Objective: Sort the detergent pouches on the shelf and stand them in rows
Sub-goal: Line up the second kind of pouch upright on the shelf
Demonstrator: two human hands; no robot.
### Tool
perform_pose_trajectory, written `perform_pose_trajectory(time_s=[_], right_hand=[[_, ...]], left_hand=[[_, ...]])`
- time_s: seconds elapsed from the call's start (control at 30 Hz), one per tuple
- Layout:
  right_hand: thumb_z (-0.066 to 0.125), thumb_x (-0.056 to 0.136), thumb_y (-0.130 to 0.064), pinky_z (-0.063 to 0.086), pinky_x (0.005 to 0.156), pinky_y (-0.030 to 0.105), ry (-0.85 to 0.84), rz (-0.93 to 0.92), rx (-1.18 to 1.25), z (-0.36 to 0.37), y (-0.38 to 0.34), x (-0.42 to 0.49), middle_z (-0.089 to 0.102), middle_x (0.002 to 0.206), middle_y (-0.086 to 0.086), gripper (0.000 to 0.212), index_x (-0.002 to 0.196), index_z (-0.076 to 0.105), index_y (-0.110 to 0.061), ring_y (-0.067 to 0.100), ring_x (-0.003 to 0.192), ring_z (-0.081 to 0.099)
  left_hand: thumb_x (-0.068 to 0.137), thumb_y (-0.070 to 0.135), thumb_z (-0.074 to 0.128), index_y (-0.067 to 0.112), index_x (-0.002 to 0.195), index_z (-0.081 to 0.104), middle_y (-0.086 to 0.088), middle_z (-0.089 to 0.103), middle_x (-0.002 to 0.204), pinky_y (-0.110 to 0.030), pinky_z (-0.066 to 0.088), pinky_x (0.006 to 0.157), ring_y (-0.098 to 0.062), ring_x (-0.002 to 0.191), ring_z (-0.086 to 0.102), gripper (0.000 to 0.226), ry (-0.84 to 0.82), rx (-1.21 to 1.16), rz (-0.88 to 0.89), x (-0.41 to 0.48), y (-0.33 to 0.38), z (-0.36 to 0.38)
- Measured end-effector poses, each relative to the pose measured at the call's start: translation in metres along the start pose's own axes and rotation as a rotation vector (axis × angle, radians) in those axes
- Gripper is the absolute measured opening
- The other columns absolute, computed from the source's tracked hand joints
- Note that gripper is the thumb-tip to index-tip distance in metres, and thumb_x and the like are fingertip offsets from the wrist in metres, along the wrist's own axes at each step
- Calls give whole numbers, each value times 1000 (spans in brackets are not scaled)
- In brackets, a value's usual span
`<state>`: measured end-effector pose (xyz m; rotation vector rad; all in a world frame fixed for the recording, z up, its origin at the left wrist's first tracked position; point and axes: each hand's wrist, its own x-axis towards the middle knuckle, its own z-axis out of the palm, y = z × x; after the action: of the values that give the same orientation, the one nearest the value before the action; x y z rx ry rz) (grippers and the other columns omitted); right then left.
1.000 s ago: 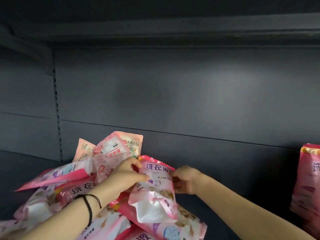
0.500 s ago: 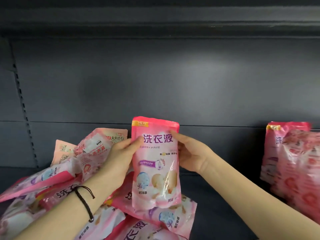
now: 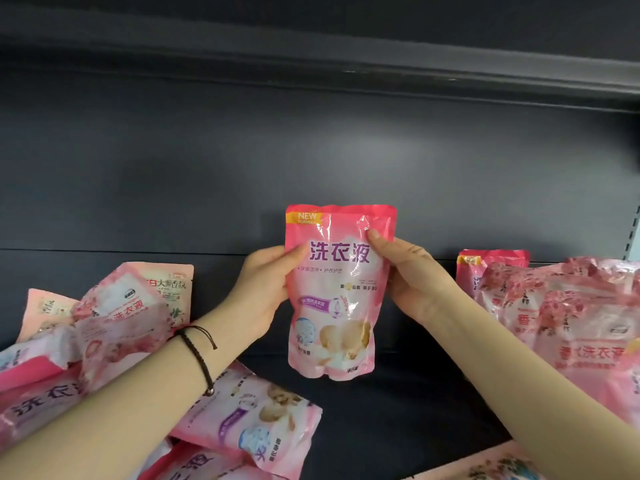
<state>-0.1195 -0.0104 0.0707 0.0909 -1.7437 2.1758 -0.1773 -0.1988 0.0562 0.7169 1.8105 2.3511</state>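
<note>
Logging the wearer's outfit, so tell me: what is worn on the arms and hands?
No sleeves, gloves or rings show. The left hand has a black braided cord bracelet with a small bead at its wrist. The right hand wears nothing.

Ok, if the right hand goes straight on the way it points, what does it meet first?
The held pouch, which the right hand grips by its right edge. Past that, probably the left hand on the opposite edge, or the dark back panel behind; depth is unclear.

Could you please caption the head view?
Left hand and right hand hold a pink plastic detergent pouch upright.
</note>
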Motion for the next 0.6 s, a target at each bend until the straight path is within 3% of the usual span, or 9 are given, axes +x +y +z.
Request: perform_pose_trajectory(time_s=[0.13,0.27,0.47,0.6], right_hand=[[71,81,-30,56,73,32,137,-6,-15,-28,2,7,75,79,3,16,71,75,-17,18,70,69],[68,87,-20,55,57,28,294,58,109,-48,14,19,72,76,6,12,82,69,-10,22,68,67],[68,88,-25,49,55,28,453,130,53,-70,34,32,70,82,6,14,87,65,-12,19,68,64],[58,94,-32,50,63,29,515,135,-125,-68,53,32,69,89,3,15,90,62,-19,15,74,63]], left_hand=[[95,13,57,2,108,67,-12,72,105,-39,55,85,-27,99,68,20,2,79,-57,18,-15,30],[96,7,53,-2,116,62,-17,67,113,-39,53,84,-29,102,64,24,-1,99,-126,33,-34,56],[97,5,51,-5,115,61,-22,66,113,-43,52,87,-34,104,63,23,26,134,-180,50,-64,77],[97,8,52,0,109,64,-15,69,108,-35,54,79,-28,100,65,19,45,146,-158,52,-79,74]])
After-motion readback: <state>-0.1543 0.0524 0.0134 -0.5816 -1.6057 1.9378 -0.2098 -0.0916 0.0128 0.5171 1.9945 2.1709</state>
